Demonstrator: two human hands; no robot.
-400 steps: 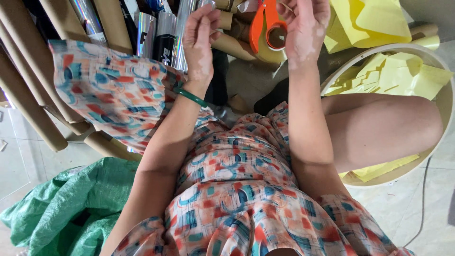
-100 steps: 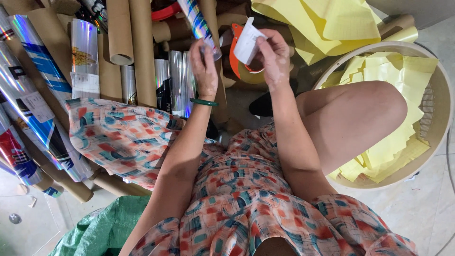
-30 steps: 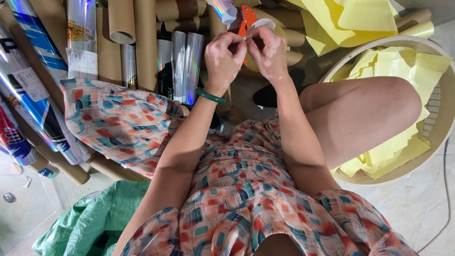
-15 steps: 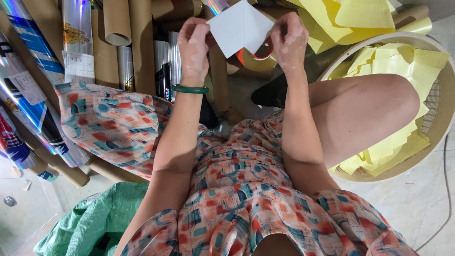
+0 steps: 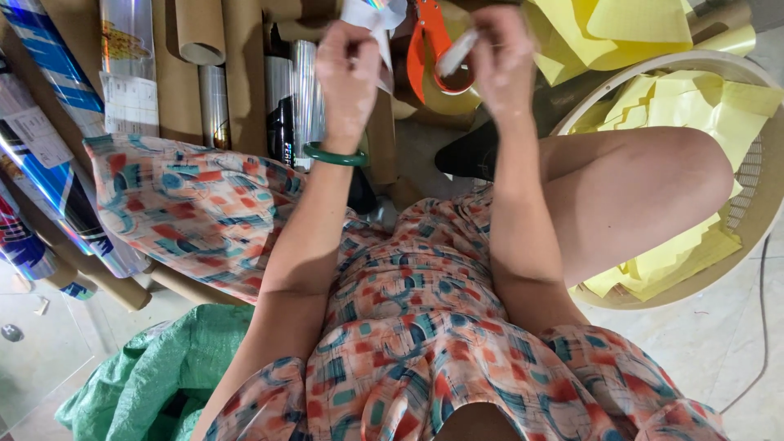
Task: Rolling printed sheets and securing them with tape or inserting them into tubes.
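Round basket point(image 5: 755, 196) holds crumpled yellow paper sheets point(image 5: 686, 106).

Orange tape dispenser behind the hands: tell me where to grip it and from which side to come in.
Grip the orange tape dispenser by its handle loop, the part that shows between the left hand and the right hand. Come from the near side, between the hands: cardboard tubes crowd its left and yellow paper sheets its right. Its top is cut off by the frame.

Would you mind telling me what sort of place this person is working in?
Probably a small packing or wrapping workshop, worked from the floor: cardboard tubes and shiny film rolls lie stacked, a round basket holds yellow paper sheets, and an orange tape dispenser sits nearby.
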